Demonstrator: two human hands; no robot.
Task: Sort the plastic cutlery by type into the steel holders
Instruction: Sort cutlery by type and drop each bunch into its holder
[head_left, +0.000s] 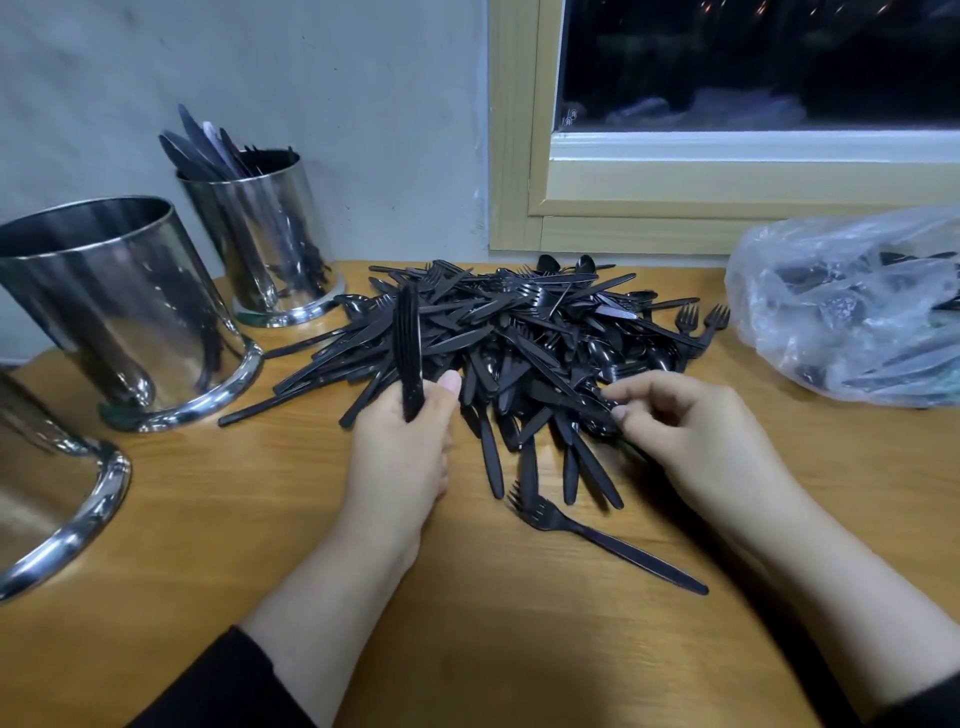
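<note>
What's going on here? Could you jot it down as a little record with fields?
Surface: wooden table
Pile: mixed black plastic cutlery
Left hand: grips an upright bundle of knives
Right hand: pinches a piece at the pile's edge
Far holder: holds knives
Near holders: middle holder looks empty
Loose fork: lies nearest the person
Bag: more cutlery

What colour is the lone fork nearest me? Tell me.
Black, all over; the lone fork shows best in the head view.

Dim indoor light, glare on steel holders (130, 306), wide-angle edge distortion.
</note>
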